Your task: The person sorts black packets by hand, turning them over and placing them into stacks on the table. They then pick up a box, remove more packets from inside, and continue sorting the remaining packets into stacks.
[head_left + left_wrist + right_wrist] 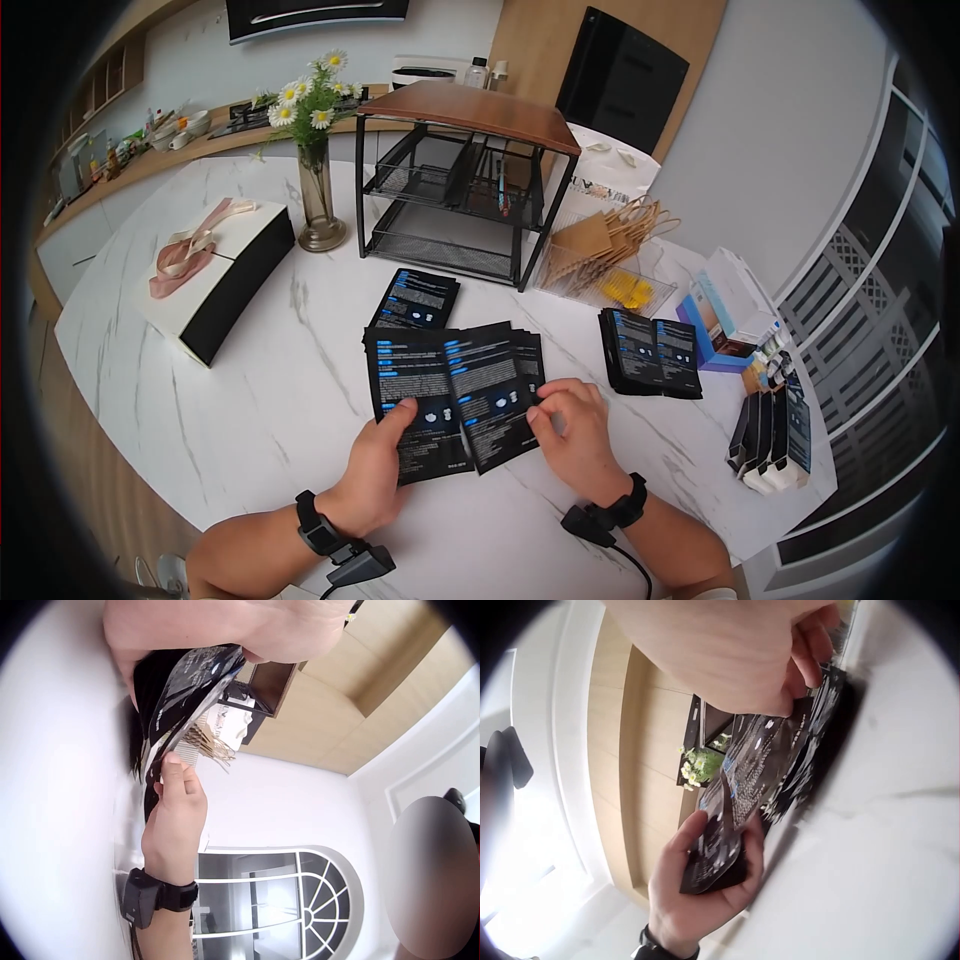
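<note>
Near the bench's (250, 400) front edge, both hands, left (375, 470) and right (575, 435), pinch a fanned stack of black packets (455, 385); a loose grip could let them slide apart and scatter.

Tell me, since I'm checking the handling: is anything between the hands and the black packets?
Nothing visible. The left hand already holds the fanned black packets at their lower left edge, and the right hand pinches their right edge. Both hands touch them directly above the white table.
</note>
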The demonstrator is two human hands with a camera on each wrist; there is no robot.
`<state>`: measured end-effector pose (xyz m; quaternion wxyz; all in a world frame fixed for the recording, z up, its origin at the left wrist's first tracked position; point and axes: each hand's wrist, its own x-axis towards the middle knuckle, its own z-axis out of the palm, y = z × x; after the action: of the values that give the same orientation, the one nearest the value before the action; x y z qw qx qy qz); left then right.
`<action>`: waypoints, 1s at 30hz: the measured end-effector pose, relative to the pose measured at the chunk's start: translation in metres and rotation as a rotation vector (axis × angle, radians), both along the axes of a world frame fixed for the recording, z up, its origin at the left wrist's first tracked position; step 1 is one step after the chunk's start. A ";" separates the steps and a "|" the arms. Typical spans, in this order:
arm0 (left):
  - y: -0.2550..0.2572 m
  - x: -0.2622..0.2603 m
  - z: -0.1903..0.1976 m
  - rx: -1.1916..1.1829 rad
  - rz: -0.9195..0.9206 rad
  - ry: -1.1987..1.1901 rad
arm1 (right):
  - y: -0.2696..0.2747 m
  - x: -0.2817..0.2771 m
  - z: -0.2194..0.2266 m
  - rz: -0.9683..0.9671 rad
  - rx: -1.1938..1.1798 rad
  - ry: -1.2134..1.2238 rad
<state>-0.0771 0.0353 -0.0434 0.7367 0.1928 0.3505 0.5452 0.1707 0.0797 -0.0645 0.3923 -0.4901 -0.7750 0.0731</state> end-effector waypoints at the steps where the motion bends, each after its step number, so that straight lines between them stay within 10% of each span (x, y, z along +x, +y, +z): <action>1: 0.000 -0.002 -0.001 -0.015 0.001 -0.023 | 0.003 0.004 -0.001 -0.050 0.018 -0.029; 12: -0.005 0.002 0.006 0.021 -0.020 0.187 | -0.009 -0.001 0.011 -0.225 0.058 -0.177; 14: -0.009 0.005 0.008 0.067 -0.026 0.181 | -0.024 -0.013 0.018 0.160 0.009 -0.049; 17: -0.009 0.006 -0.001 0.138 -0.028 0.188 | -0.041 -0.032 0.021 0.253 -0.138 -0.072; 30: -0.004 0.002 0.007 0.050 0.075 0.172 | -0.003 0.002 0.003 -0.126 -0.032 -0.186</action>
<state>-0.0753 0.0310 -0.0363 0.6779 0.2437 0.4057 0.5626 0.1727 0.0772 -0.0615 0.3146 -0.5485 -0.7746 0.0149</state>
